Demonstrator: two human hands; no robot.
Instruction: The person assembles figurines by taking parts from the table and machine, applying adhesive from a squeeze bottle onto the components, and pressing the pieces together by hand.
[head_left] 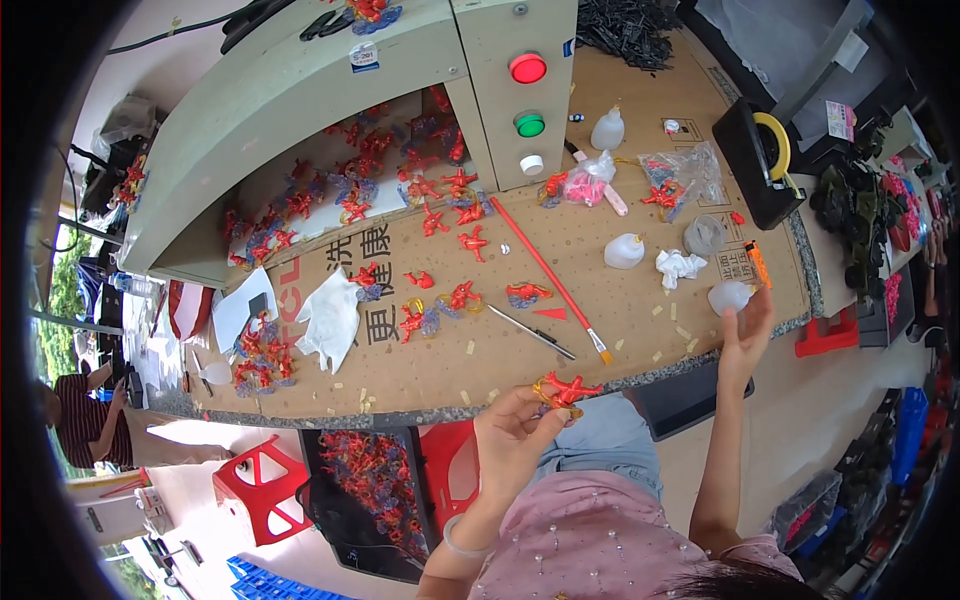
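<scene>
My left hand (515, 430) pinches a small red toy figurine (568, 390) with yellow and clear parts, just off the table's front edge. At the table's right front, my right hand (747, 338) has its thumb and fingers around a small translucent white bottle (728, 297), which stays low by the cardboard. Just beyond those fingers lies an orange utility knife (757, 264). A long red paintbrush (548, 275) slants across the cardboard, with a pen (530, 332) to its left. More figurines (527, 294) lie around the pen.
A grey machine housing (300, 110) with red and green buttons arches over many figurines at the back. A white glove (328, 318) lies left. To the right are a second bottle (624, 251), crumpled tissue (680, 267) and a tape dispenser (765, 165). A black crate (370, 490) of figurines stands below.
</scene>
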